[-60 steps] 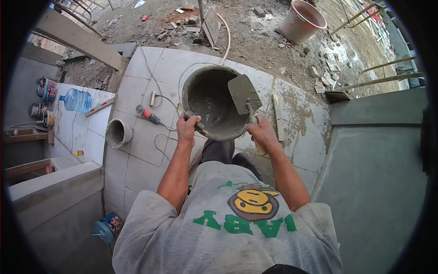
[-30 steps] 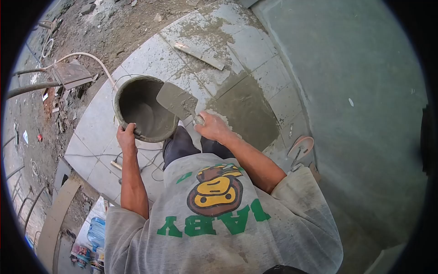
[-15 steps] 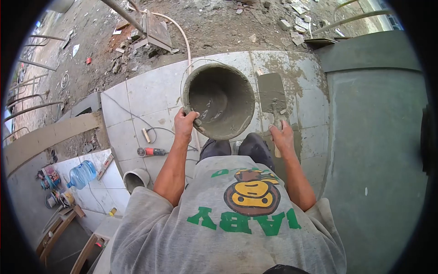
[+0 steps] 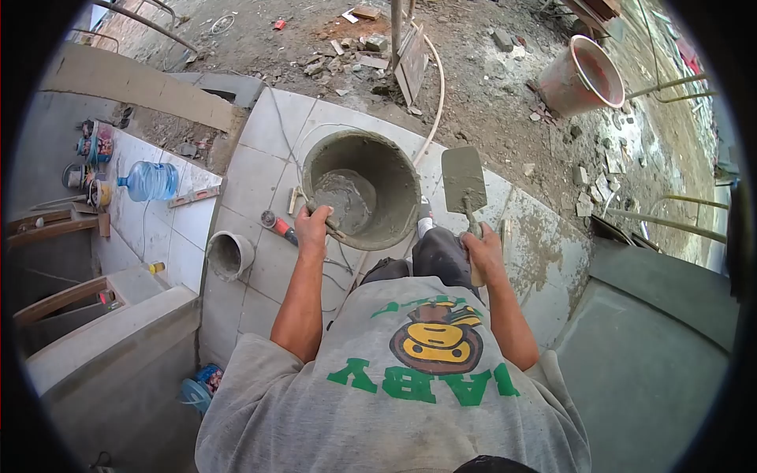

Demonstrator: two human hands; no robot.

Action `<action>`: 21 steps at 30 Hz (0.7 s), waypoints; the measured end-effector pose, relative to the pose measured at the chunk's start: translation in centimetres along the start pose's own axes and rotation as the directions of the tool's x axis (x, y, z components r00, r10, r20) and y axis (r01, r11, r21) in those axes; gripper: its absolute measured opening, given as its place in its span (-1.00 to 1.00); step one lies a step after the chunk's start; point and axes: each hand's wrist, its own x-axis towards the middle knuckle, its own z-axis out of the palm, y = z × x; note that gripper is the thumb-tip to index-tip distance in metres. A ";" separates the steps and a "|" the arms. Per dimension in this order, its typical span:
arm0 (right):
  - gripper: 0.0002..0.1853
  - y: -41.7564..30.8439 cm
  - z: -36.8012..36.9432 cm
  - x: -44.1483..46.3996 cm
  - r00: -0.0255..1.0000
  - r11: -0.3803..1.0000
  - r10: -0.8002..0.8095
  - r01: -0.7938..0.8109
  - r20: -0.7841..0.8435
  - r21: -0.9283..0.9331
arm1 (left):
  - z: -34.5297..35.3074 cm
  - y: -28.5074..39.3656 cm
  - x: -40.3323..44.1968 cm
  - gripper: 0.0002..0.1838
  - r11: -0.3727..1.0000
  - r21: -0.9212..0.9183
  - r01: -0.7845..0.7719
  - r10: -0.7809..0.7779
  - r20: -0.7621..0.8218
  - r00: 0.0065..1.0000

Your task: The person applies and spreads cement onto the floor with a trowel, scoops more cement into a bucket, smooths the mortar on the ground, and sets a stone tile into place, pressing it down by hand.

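Observation:
My left hand (image 4: 314, 227) grips the near rim of a mortar-coated bucket (image 4: 390, 201), tilted so that its inside faces me. A little wet cement (image 4: 343, 201) lies at the bottom. In my right hand (image 4: 483, 248) is the handle of a trowel (image 4: 464, 180), its flat, cement-smeared blade pointing away from me. The trowel is to the right of the bucket and apart from it. Both hands are in front of my body, above the tiled floor (image 4: 260, 169).
An angle grinder (image 4: 278, 226) and a small bucket (image 4: 230, 256) are on the tiles at left, with cords nearby. A water bottle (image 4: 150, 181) lies farther left. Beyond the tiles are a hose (image 4: 438, 91), rubble and a large bucket (image 4: 582, 76). A grey wall (image 4: 639, 347) stands at right.
My view and body have turned to the left, carrying the bucket and trowel along. The large bucket on the dirt has come into view. Both hands keep their holds.

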 end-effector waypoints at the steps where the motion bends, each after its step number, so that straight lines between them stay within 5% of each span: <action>1: -0.73 0.4 -0.9 1.3 0.999 0.995 0.050 -0.051 0.023 0.084 | -1.3 -0.1 0.9 -0.68 0.999 -0.035 0.005 -0.008 -0.081 0.997; 5: -0.77 -0.2 -4.6 7.0 0.987 0.991 0.122 -0.116 -0.104 0.061 | -5.2 0.3 4.5 -0.59 0.985 -0.154 -0.073 0.019 -0.326 0.945; 7: -0.80 -3.1 -5.7 9.5 0.979 0.990 0.143 -0.141 -0.144 0.026 | -6.1 1.7 5.6 -0.58 0.976 -0.219 0.014 -0.113 -0.447 0.887; 10: -0.82 -5.4 -6.1 16.8 0.959 0.967 0.253 -0.248 -0.128 0.054 | -6.7 5.1 7.5 -0.62 0.963 -0.269 -0.034 -0.128 -0.562 0.817; 12: -0.82 -9.1 -4.8 22.3 0.974 0.971 0.219 -0.223 -0.054 -0.086 | -7.2 6.0 8.0 -0.64 0.952 -0.303 -0.048 -0.158 -0.618 0.770; 17: -0.74 -22.2 1.4 33.6 0.977 0.932 0.030 0.049 0.213 -0.359 | -7.1 6.8 11.1 -0.62 0.882 -0.409 -0.235 -0.155 -0.722 0.675; 21: -0.64 -31.3 9.4 41.1 0.927 0.905 -0.218 0.309 0.305 -0.292 | -7.0 7.5 18.4 -0.53 0.771 -0.518 -0.371 -0.157 -0.718 0.678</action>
